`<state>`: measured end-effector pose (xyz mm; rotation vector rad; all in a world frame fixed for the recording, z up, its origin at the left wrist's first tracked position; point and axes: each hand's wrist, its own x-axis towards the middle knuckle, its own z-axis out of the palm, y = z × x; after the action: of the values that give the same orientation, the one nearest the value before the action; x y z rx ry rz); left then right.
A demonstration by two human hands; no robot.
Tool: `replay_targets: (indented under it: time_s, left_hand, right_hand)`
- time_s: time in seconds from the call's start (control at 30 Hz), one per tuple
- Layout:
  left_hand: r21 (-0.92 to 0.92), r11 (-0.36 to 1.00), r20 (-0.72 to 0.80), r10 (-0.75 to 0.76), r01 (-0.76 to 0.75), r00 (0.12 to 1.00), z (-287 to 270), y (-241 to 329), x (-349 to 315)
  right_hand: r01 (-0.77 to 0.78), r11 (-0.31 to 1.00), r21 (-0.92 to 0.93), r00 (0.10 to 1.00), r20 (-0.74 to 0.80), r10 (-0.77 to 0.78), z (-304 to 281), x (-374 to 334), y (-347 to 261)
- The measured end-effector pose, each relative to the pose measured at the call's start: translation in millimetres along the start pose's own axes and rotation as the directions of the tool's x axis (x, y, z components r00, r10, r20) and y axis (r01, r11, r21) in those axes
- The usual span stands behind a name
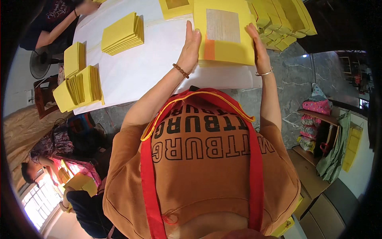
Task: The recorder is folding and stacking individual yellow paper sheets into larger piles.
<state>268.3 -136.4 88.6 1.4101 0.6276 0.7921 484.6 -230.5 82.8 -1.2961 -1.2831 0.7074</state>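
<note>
A yellow cardboard piece (230,53) with a pale rectangular panel and a small orange patch is held between my two hands at the table's near right part. My left hand (190,47), with a brown beaded bracelet at the wrist, presses along its left edge, thumb upright. My right hand (259,49), with a silver bangle, presses on the right edge. Fingers behind the piece are partly hidden. A second layer shows under its near edge. Just beyond my left hand lies another yellow piece (169,12) with a brownish panel.
Stacks of folded yellow card (123,35) stand on the white table (131,71), with more piles (79,89) at its left corner. Yellow boxes (278,24) are heaped at the far right. A co-worker's arm (55,34) reaches in at far left; other people sit lower left.
</note>
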Motion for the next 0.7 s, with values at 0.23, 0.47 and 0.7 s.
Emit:
replay_targets:
  time_s: [0.23, 0.47, 0.7]
  left_hand:
    - [0.029, 0.999, -0.039, 0.016, -0.015, 0.999, 6, -1, -3]
    - [0.675, 0.417, 0.375, 0.517, -0.609, 0.769, -28, 20, -4]
    - [0.661, 0.255, 0.602, 0.381, -0.706, 0.702, -30, 35, -12]
  right_hand:
    - [-0.015, 0.988, -0.154, 0.999, 0.027, 0.019, -6, 4, 7]
    - [0.027, 0.976, -0.217, 0.999, 0.045, -0.018, -11, 2, 10]
    - [0.039, 0.991, -0.129, 0.999, 0.019, -0.037, -9, 4, 9]
